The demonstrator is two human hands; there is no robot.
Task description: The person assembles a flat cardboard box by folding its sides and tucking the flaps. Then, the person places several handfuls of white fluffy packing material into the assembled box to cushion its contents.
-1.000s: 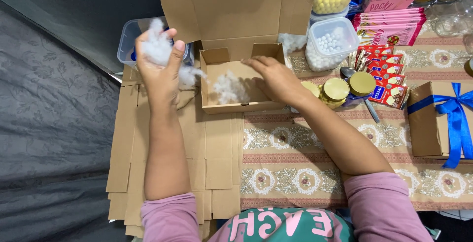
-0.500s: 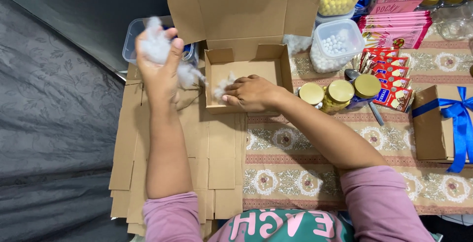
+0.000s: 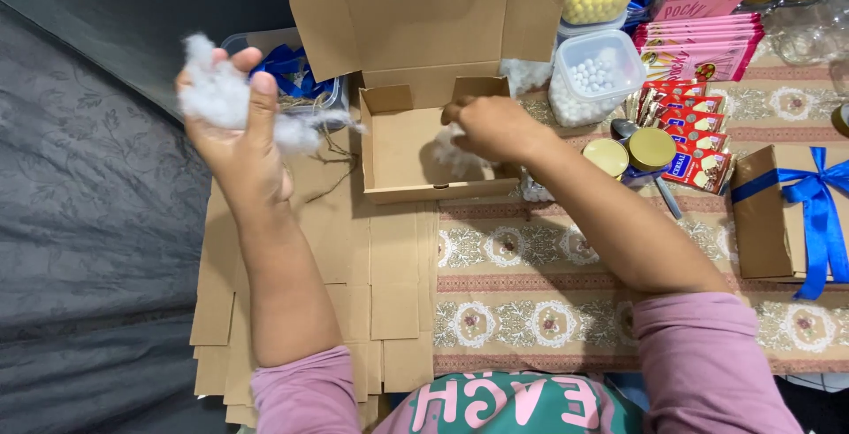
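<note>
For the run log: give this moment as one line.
left hand: holds stuffing, raised | right hand: in open box, on stuffing there | flat cardboard beneath

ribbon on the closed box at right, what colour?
Blue ribbon, tied in a bow on the brown cardboard gift box; head view.

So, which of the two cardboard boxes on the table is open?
The plain cardboard box under the right hand is open, its lid standing up. The other box, at the right edge, is closed and tied with a blue ribbon.
</note>
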